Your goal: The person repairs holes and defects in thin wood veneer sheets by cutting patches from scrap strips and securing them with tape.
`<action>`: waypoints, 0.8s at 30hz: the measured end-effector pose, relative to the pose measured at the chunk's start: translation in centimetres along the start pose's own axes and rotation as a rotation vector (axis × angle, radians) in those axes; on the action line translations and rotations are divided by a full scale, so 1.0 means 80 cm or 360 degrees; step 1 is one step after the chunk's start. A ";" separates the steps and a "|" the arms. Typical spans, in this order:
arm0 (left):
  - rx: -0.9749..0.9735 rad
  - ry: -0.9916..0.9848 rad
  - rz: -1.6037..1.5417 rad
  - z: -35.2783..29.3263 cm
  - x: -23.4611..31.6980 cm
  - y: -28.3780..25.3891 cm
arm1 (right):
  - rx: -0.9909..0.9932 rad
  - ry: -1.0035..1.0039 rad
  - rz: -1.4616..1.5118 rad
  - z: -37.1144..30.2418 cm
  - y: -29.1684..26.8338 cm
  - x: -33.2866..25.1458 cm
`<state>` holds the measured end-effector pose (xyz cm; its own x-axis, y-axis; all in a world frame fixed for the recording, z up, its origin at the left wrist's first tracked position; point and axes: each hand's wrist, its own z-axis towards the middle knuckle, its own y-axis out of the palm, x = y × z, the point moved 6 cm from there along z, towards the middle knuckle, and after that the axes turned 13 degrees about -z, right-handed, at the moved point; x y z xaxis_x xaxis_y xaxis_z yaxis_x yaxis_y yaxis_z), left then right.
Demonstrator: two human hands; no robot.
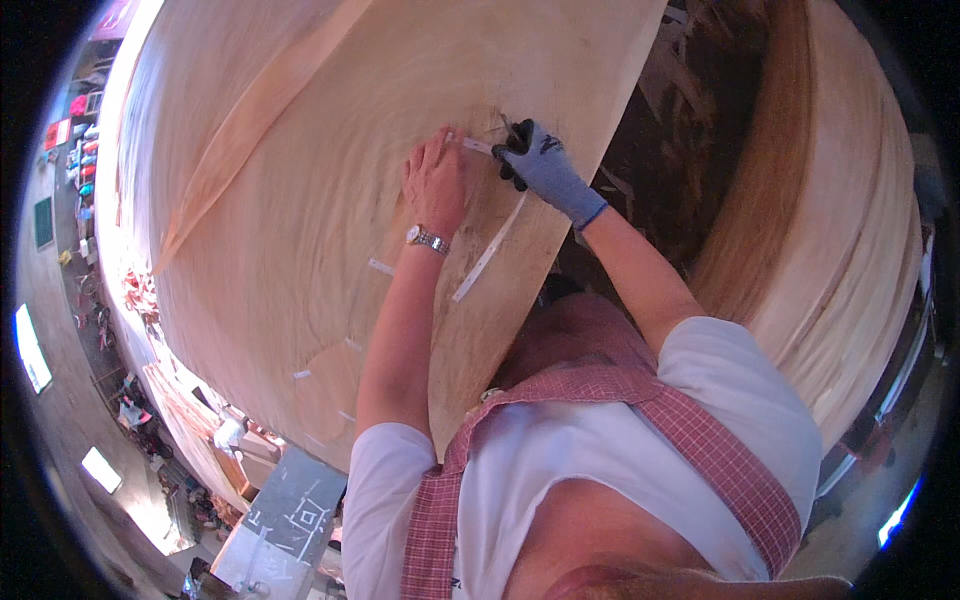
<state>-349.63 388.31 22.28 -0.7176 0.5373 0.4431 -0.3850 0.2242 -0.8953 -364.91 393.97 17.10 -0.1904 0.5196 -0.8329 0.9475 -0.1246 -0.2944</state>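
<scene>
A wide sheet of pale wood veneer (330,240) lies before me. My left hand (436,185), bare with a metal watch (428,238) at the wrist, rests flat on it, fingers stretched out over one end of a narrow white tape strip (478,147). The strip runs across to my right hand (540,165), in a grey glove with black fingertips. Those gloved fingers are closed on the tape, whose long free end (490,255) trails toward me over the veneer. A thin dark piece (507,124) juts out by the gloved fingers; its kind is unclear.
Short white tape pieces (381,267) dot the veneer on my left. A darker veneer strip (265,105) lies across the far left. Beyond the sheet's right edge are a dark gap with scraps (655,150) and more stacked veneer (840,200). A grey board (300,495) stands lower left.
</scene>
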 end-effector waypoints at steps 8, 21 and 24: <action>-0.0155 0.0181 0.0036 -0.029 0.051 0.000 | 0.0007 -0.0173 -0.0524 -0.012 -0.016 0.014; -0.0268 0.0199 -0.0153 -0.012 0.037 -0.007 | 0.0420 -0.0455 -0.1442 -0.029 -0.177 -0.062; -0.0733 0.0021 0.0145 0.085 -0.002 -0.031 | 0.0011 -0.0279 -0.0665 -0.051 -0.211 -0.007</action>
<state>-352.50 382.17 24.75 -0.7278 0.5814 0.3636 -0.0207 0.5115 -0.8591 -379.78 399.20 24.48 -0.5972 0.3754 -0.7089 0.7787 0.0595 -0.6245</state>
